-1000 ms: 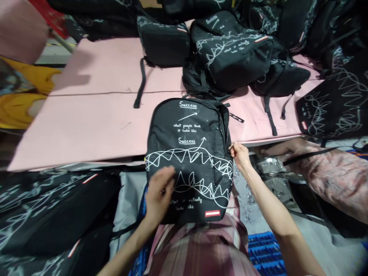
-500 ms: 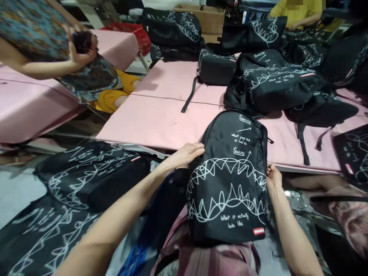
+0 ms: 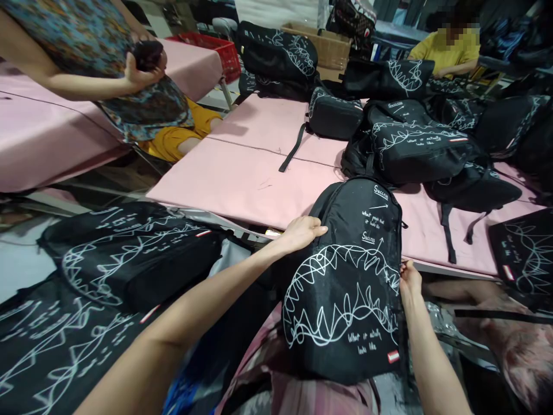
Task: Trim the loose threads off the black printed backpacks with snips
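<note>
A black backpack (image 3: 345, 288) with white scribbles and lettering stands tilted in front of me, its lower end at my lap and its top against the pink table. My left hand (image 3: 302, 233) lies along its upper left side, the fingers closed on the edge by the zip. At the right side, my right hand (image 3: 409, 279) pinches the edge; whether a zip pull is between the fingertips is hidden. A small red and white label (image 3: 393, 357) sits near the bottom right of the front.
More printed backpacks (image 3: 423, 144) are heaped on the pink table (image 3: 216, 190). Others (image 3: 125, 259) lie at my lower left. One person (image 3: 142, 75) on the left holds a dark item; another in yellow (image 3: 449, 52) works at the back. A red crate (image 3: 220, 52) stands behind.
The backpack has turned slightly, showing more of its left side. My left hand has shifted a little right along with it. The camera view has tilted up somewhat.
</note>
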